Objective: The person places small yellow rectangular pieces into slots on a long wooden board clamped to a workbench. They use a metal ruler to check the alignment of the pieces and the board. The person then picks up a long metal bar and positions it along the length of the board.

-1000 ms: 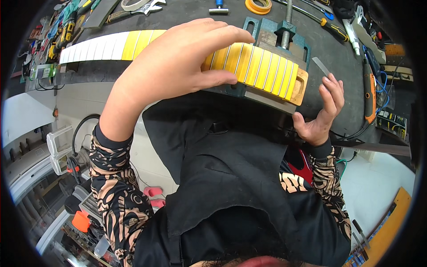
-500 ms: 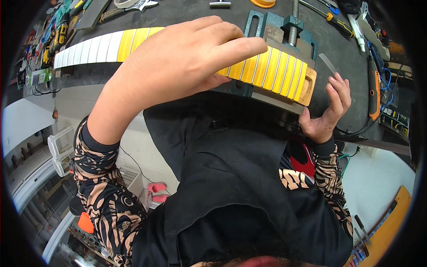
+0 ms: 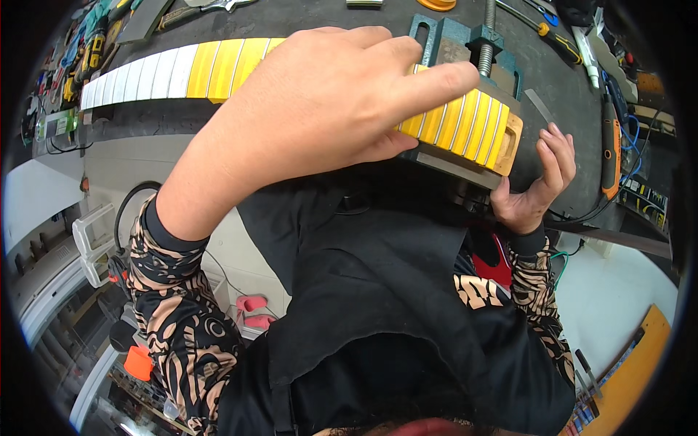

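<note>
A guitar neck (image 3: 465, 129) lies across the bench, its fretboard masked with yellow tape at the right and white tape at the left, metal frets showing between. Its bare wooden end (image 3: 511, 142) points right. Beneath the neck is a green bench vise (image 3: 424, 45). My left hand (image 3: 338, 98) reaches over the neck, index finger stretched along the yellow tape and thumb at the near edge; the other fingertips are hidden. Just past the wooden end, my right hand (image 3: 536, 180) is open, fingers half bent and apart, thumb beside the near vise jaw (image 3: 462, 168).
A thin metal strip (image 3: 539, 107) lies by my right fingertips. Screwdrivers (image 3: 558, 43), an orange-handled tool (image 3: 611, 149) and cables are at the right. Tools (image 3: 94, 54) crowd the left end. A yellow tape roll (image 3: 436, 4) sits at the back.
My left hand has slid right along the neck, covering more of the yellow tape. My right hand has stayed nearly in place. The view has shifted slightly.
</note>
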The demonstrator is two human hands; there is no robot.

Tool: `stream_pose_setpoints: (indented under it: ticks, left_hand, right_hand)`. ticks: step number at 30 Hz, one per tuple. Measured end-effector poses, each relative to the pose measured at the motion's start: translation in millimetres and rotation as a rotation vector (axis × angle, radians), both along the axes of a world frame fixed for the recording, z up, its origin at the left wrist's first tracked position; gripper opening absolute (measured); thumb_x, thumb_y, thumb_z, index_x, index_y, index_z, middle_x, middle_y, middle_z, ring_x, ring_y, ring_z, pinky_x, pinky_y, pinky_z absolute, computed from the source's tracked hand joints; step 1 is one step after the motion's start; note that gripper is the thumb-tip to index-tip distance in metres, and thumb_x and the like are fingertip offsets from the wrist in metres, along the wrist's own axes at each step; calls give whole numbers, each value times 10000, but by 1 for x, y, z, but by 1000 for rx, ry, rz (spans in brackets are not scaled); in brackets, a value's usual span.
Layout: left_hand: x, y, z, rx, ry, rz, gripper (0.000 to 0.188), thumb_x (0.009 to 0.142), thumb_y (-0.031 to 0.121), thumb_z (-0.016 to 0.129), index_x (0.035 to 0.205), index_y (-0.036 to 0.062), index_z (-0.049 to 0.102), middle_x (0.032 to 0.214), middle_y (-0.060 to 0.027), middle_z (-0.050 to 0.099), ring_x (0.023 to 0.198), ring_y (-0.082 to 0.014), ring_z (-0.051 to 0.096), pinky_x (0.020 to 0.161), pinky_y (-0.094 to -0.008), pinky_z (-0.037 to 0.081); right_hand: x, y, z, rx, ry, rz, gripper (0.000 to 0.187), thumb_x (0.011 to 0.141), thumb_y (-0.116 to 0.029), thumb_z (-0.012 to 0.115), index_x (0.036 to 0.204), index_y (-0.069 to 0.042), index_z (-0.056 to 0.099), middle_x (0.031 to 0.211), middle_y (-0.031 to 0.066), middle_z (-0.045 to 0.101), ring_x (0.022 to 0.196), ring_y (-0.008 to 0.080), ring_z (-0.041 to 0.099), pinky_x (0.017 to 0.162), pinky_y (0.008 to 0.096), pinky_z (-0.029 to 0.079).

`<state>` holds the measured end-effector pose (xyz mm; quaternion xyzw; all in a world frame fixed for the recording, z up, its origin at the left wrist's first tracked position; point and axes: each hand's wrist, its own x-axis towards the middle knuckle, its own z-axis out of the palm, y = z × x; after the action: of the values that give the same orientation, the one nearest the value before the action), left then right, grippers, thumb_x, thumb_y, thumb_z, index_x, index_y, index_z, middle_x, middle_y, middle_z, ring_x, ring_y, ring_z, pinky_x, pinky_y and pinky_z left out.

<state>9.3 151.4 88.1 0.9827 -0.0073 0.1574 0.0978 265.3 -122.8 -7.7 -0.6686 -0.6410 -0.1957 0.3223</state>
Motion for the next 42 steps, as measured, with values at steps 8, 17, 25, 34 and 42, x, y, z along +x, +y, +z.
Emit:
stream_pose_setpoints:
  ticks: [8, 17, 25, 34, 42]
  left_hand:
    - [8, 5, -10, -1, -179, -23, 663, 909, 211, 893, 1523, 223, 642, 993, -33, 741, 978, -275, 826, 828, -427, 663]
    - [17, 5, 29, -168, 267, -14, 862, 811, 176, 949, 1593, 77, 598, 1073, -175, 849, 1004, -398, 843, 830, -519, 664]
    - [-57, 70, 50, -379, 2, 106, 969, 902, 252, 1013, 1750, 128, 562, 1502, -212, 794, 1347, -387, 802, 1097, -491, 673]
    - [-107, 94, 44, -20, 370, 329, 662, 884, 67, 977, 1513, 81, 770, 1385, -157, 835, 1319, -352, 801, 1102, -453, 665]
    - [-87, 89, 35, 114, 466, 336, 544, 881, 108, 963, 1379, 64, 749, 1215, -140, 846, 1182, -372, 830, 1019, -452, 670]
  right_hand:
    - [3, -2, -5, 16, -14, -26, 702, 975, -333, 811, 1584, -95, 556, 1537, 175, 629, 1528, 434, 622, 1369, 693, 364]
    - [-9, 2, -2, 23, -7, -5, 719, 985, -233, 733, 1634, -15, 514, 1592, 220, 591, 1553, 467, 583, 1383, 719, 352]
    - [-7, -2, -3, -14, 0, -22, 750, 934, -153, 693, 1650, -24, 509, 1590, 224, 593, 1563, 475, 576, 1382, 701, 366]
    - [-7, -3, -3, -32, 20, -29, 707, 981, -161, 708, 1647, -30, 510, 1592, 231, 575, 1552, 471, 581, 1347, 631, 436]
    - [-7, -3, -7, 0, 47, -53, 691, 1010, -184, 745, 1642, -33, 512, 1579, 229, 578, 1536, 465, 592, 1323, 618, 457]
